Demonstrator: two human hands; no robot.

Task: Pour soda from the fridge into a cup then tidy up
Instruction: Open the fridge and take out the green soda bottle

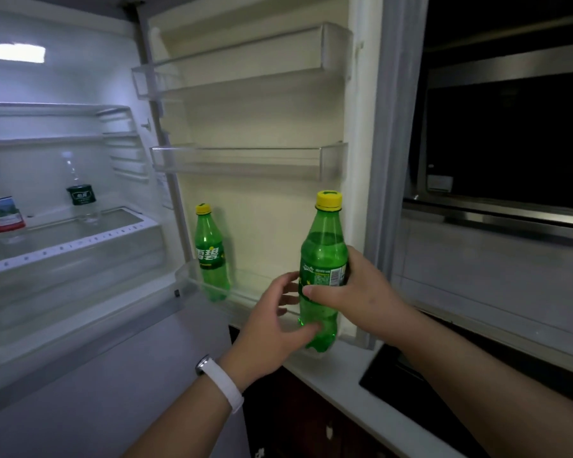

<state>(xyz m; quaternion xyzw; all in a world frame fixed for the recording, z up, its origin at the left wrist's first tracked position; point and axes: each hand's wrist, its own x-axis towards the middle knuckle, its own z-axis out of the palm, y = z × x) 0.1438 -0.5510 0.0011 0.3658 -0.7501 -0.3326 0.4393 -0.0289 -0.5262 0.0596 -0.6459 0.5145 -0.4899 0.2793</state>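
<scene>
The fridge stands open, its door [255, 120] swung to the right. My right hand [358, 292] is wrapped around the label of a green soda bottle [323, 256] with a yellow cap, holding it upright in front of the lowest door shelf [192, 279]. My left hand [272, 322], with a white band on its wrist, has its fingers spread and its thumb touching the bottle's lower part. A second green soda bottle [210, 256] stands at the left end of that shelf. No cup is in view.
Two clear water bottles stand on a glass shelf inside the fridge, one with a red cap [0, 206] and one with a dark label [81, 193]. A white counter edge [331, 368] and a black cooktop [407, 381] lie to the right, below a dark oven [510, 137].
</scene>
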